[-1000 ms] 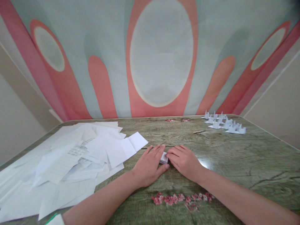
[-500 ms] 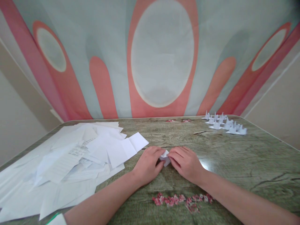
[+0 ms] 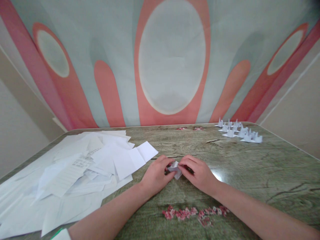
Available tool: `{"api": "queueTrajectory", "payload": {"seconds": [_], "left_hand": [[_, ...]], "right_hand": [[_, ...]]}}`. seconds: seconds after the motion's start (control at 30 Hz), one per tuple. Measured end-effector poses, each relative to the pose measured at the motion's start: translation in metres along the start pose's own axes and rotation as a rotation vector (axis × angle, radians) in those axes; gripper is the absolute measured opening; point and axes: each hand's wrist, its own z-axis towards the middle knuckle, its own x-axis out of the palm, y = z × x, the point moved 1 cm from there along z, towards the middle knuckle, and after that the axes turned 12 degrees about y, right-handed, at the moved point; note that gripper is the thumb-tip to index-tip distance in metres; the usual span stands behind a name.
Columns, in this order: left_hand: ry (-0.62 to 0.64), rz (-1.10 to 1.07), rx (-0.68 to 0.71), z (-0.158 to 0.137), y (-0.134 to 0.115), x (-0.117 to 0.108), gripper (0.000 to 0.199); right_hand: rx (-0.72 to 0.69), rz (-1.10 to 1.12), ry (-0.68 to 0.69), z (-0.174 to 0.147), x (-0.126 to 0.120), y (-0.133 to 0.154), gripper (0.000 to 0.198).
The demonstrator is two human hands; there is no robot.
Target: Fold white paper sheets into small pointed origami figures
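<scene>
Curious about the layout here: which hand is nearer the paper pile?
Left. The left hand is beside the paper pile, on its right; the right hand is farther right.

Wood-grain table (image 3: 250, 173) before a coral-and-grey patterned backdrop (image 3: 172, 60)

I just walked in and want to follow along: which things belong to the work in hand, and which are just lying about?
Work in hand:
- folded paper, between left hand and right hand
- probably the paper pile and paper figures, also white

Just around:
- pink flowers, seemingly printed on the table
- patterned backdrop
</scene>
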Motion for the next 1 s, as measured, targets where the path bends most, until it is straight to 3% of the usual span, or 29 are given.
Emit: {"api": "queueTrajectory", "payload": {"seconds": [0.2, 0.43, 1.0], "left_hand": [[0.015, -0.002, -0.017, 0.001, -0.001, 0.0, 0.036], [0.03, -0.011, -0.036, 0.001, 0.0, -0.001, 0.034], [0.054, 0.048, -0.027, -0.001, -0.007, -0.005, 0.024]], "right_hand": [[0.148, 0.205, 0.077, 0.003, -0.015, -0.017, 0.019], [0.165, 0.275, 0.235, 0.005, -0.022, -0.03, 0.018], [0.15, 0.289, 0.222, 0.007, -0.018, -0.028, 0.02]]}}
